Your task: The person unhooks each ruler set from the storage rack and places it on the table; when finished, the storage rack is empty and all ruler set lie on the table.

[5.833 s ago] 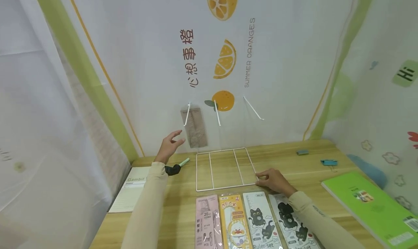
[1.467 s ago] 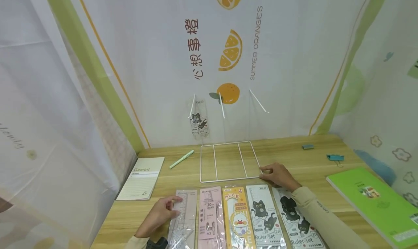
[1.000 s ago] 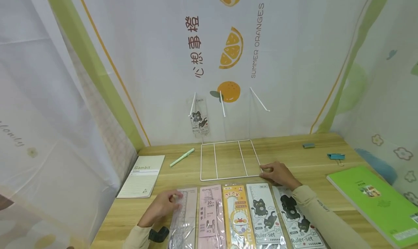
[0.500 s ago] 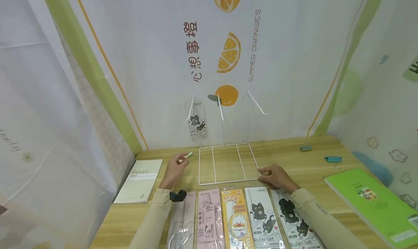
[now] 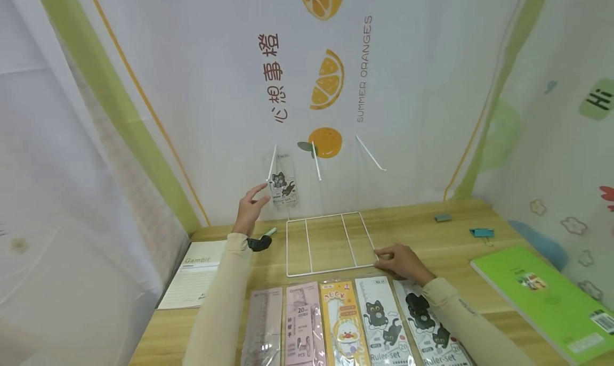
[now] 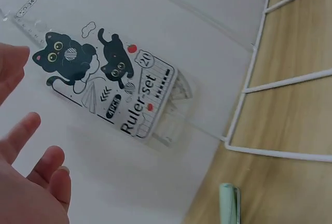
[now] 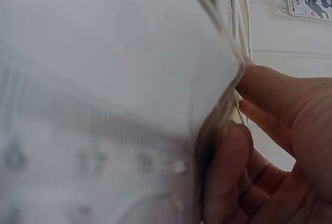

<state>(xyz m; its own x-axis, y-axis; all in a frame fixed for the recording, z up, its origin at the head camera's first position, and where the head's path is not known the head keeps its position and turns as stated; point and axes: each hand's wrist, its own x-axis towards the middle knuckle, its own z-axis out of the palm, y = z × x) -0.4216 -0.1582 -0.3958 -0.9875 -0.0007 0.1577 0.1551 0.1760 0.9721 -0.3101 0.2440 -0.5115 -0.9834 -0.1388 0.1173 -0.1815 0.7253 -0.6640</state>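
A white wire rack (image 5: 331, 270) rests on the table with three hooks rising behind it. From the left hook (image 5: 272, 163) hangs a clear-wrapped ruler set (image 5: 283, 187) printed with black cats. My left hand (image 5: 249, 211) is beside its lower left side, thumb and fingers spread with nothing between them; in the left wrist view a gap separates the fingers (image 6: 23, 133) from the pack. With thumb and fingers, my right hand (image 5: 402, 262) pinches the rack's front right corner. In the right wrist view, a blurred ruler pack (image 7: 104, 79) fills the foreground.
Along the front lie several ruler sets: a greyish-pink pack (image 5: 262, 323), a pink one (image 5: 302, 323), an orange duck one (image 5: 345, 323) and two with cats. A notebook (image 5: 184, 286) and green pen (image 5: 271, 232) lie left; binder clips (image 5: 482, 233) and a green book (image 5: 542, 302) right.
The greyish-pink pack hung on the left hook earlier; now it lies in the front row and the cat ruler set hangs there. My left hand has moved from the row up to the hook.
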